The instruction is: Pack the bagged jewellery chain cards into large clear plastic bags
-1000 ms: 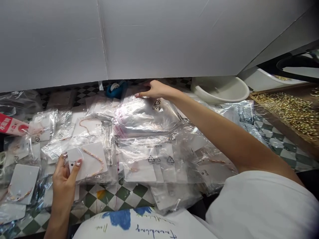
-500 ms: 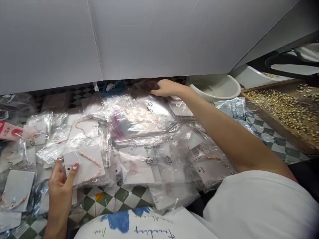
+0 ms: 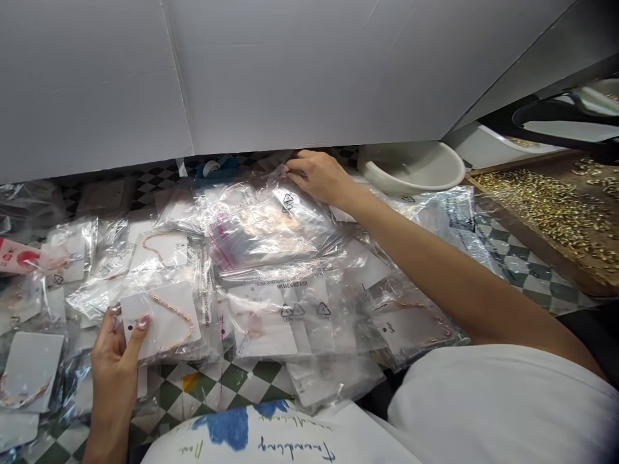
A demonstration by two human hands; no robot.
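You look to be sorting bagged jewellery, each hand at a different spot on a heap of clear bags. Your right hand (image 3: 316,177) reaches to the far side, its fingers (image 3: 309,166) bunched together at the top edge of a clear zip bag (image 3: 271,225) printed with recycling triangles. With the glare on the plastic, I cannot tell whether they grip the bag or only rest on it. Your left hand (image 3: 113,361) sits at the lower left, thumb on the face of a white backing card (image 3: 169,335) and fingers curled behind its edge, clamping it. A rose-gold beaded bracelet (image 3: 176,309) lies across that card. Everything rests on a checkered tile tabletop (image 3: 217,386), with a white plastic basin (image 3: 416,187) beyond your right hand and a wooden tray of gold-coloured findings (image 3: 541,258) to the right. Your next move calls for a firm pinch on the zip bag's slippery edge, while your left hand keeps the card steady and flat.
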